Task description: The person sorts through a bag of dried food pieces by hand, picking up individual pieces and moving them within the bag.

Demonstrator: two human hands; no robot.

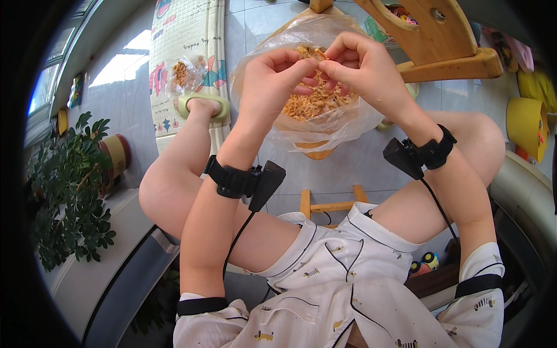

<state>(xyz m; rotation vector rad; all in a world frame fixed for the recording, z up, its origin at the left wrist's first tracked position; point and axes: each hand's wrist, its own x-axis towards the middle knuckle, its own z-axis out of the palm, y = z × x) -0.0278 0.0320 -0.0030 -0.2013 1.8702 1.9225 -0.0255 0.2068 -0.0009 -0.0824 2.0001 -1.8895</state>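
Observation:
Above an opened clear plastic bag (255, 64), my left hand (270, 81) and my right hand (371, 72) meet fingertip to fingertip. Both are closed in a pinch on a small orange-brown dried piece (321, 54), mostly hidden by the fingers. A loose heap of similar orange-brown dried bits (310, 107) fills the bag below; their exact kind is too fine to make out. The bag lies spread over a wooden stool (319, 154). A smaller clear bag with brown bits (181, 74) rests on the patterned mat at the left.
Beyond my right hand stands a wooden chair (441, 64). The padded mat (188, 26) runs along the left, with my green slipper (219, 107) on it. A potted plant (72, 185) is at far left, a yellow bin (525, 127) at far right. Wooden legs (331, 207) show below the stool.

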